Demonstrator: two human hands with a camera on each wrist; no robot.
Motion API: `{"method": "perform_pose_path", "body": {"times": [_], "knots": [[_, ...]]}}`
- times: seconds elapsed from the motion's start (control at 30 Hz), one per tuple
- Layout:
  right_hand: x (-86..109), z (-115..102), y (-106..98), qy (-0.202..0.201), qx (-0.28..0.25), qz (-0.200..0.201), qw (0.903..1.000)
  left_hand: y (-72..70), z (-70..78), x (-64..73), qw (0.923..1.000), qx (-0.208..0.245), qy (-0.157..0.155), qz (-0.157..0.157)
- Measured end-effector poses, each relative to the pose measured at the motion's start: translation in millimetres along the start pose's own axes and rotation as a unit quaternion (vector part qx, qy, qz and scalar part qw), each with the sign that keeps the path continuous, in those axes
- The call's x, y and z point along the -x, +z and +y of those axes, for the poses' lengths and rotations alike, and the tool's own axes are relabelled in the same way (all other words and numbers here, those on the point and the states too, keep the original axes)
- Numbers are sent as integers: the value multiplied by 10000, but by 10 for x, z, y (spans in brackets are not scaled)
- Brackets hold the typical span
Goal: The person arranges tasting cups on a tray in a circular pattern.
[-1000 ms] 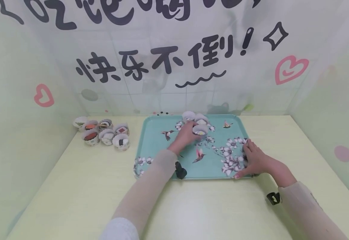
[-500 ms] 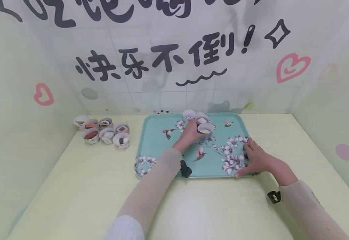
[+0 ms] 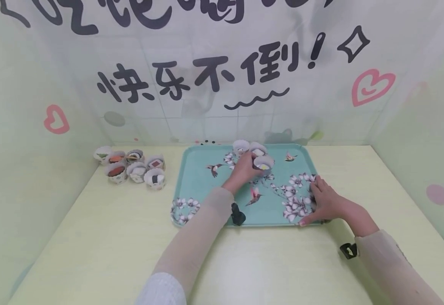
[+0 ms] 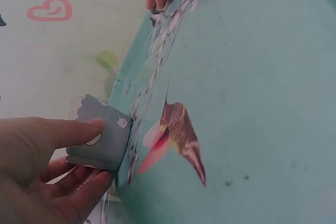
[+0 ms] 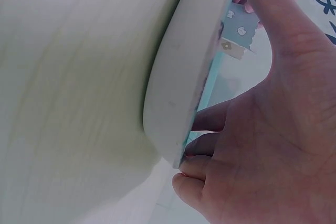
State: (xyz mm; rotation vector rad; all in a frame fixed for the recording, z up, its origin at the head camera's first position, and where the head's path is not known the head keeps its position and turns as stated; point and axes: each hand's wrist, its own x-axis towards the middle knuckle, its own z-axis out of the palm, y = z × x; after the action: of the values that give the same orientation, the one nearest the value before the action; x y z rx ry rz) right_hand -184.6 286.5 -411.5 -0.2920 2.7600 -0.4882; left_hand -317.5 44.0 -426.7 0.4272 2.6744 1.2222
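My left hand [image 3: 244, 169] pinches a small paper baking cup [image 3: 263, 165] with something white and yellow inside. In the left wrist view the thumb lies on one side of this grey-blue cup [image 4: 107, 137], with fingers on the other. Two similar cups stand just behind it, one at the left [image 3: 241, 147] and one nearer [image 3: 258, 149]. All three are on the turquoise tray [image 3: 195, 182]. My right hand [image 3: 328, 203] holds the tray's near right corner, thumb at the front edge, fingers over the right rim [image 5: 197, 103]; their tips are partly hidden.
Several more paper cups [image 3: 135, 171] with sushi-like pieces inside cluster on the pale yellow table [image 3: 103, 237], left of the tray. A wall [image 3: 206, 127] with printed lettering stands right behind the tray, and side walls flank the table.
My left hand and the cup in it have shifted a little to the right, mostly in the first half second. The right hand stays on the tray corner.
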Motion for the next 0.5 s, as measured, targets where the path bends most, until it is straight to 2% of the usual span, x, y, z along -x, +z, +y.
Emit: {"method": "perform_pose_path", "body": {"times": [0.27, 0.5], "knots": [[-8, 14, 7, -93, 49, 50, 9999, -31, 18, 26, 10000, 43, -53, -51], [-1, 17, 5, -83, 3, 37, 10000, -14, 35, 40, 10000, 3, 53, -79]]}}
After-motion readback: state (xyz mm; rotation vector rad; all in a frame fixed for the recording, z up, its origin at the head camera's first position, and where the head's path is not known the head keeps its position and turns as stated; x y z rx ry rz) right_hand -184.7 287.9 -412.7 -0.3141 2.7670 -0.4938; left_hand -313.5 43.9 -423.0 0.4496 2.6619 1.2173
